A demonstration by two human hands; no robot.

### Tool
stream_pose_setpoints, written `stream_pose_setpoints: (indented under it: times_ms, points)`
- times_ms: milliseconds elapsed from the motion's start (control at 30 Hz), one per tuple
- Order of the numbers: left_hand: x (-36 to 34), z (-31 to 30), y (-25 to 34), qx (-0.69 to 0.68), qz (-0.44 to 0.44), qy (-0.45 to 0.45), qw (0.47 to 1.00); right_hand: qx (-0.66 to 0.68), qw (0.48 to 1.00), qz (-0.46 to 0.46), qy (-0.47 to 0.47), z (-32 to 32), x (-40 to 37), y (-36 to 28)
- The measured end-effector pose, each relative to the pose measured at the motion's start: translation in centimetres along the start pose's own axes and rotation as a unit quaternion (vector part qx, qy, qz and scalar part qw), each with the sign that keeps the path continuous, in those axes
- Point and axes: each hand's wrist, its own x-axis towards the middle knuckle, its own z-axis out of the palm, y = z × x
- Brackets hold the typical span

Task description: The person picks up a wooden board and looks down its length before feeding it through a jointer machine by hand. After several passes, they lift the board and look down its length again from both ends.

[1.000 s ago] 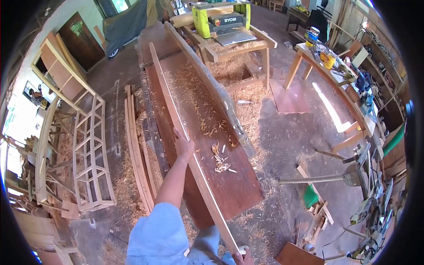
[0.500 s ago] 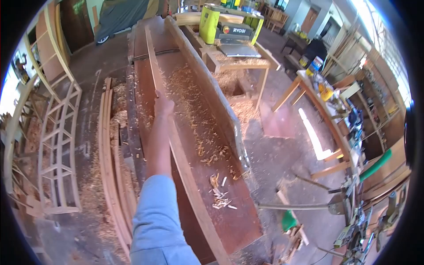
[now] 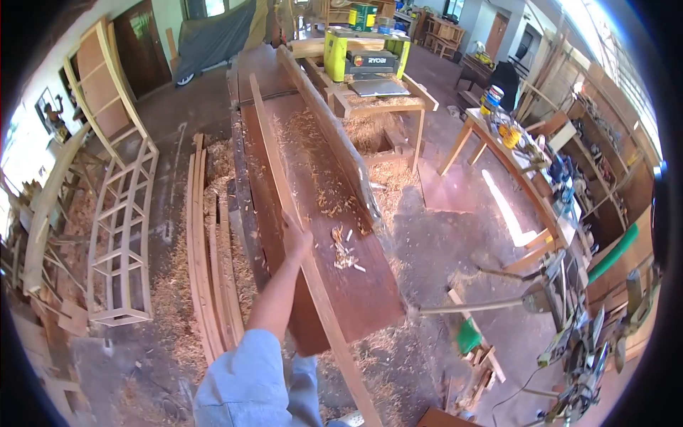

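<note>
My left hand (image 3: 296, 239) is closed around a long, narrow wooden strip (image 3: 324, 302), with the fingers curled at its left edge and partly hidden. The strip runs lengthwise over a reddish-brown bench top (image 3: 373, 281), and its near end reaches past the bench to the bottom of the view. Curled shavings (image 3: 344, 250) lie on the bench just right of my hand, with finer shavings further up. My right hand is out of view.
A green Ryobi thickness planer (image 3: 370, 65) stands on a wooden stand beyond the bench. Long boards (image 3: 203, 249) lie among shavings at left, near a lattice wooden frame (image 3: 121, 242). At right are a cluttered table (image 3: 530, 174) and clamps (image 3: 576, 356).
My left hand has come nearer along the strip, and the strip appears shifted closer to me. The head view has moved, showing more floor, a trouser leg and part of a shoe.
</note>
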Motion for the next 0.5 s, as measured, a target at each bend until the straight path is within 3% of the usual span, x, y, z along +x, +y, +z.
stream_pose_setpoints:
  times_ms: [100, 233, 300, 400, 500]
  points:
    - [-11.5, 0.5, -0.3, -0.016, 0.039, 0.037, 0.998, 0.005, 1.000, 0.011, -0.006, -0.4, -2.7, 3.9]
    - [-27.4, -1.1, 1.5, -0.017, 0.024, -0.001, 1.000, 0.005, 0.999, 0.040, -0.010, -0.9, -6.5, 10.7]
    - [-33.2, -0.1, -0.4, -0.008, 0.074, 0.024, 0.997, 0.007, 0.997, 0.070, -0.014, -1.5, -8.0, 14.5]
    - [-39.1, -1.3, 0.3, -0.006, 0.043, -0.015, 0.999, 0.010, 0.991, 0.131, -0.015, -1.9, -10.8, 21.1]
    - [-38.6, -1.5, 0.3, -0.004, 0.030, -0.025, 0.999, 0.011, 0.978, 0.207, -0.023, -1.4, -14.1, 27.2]
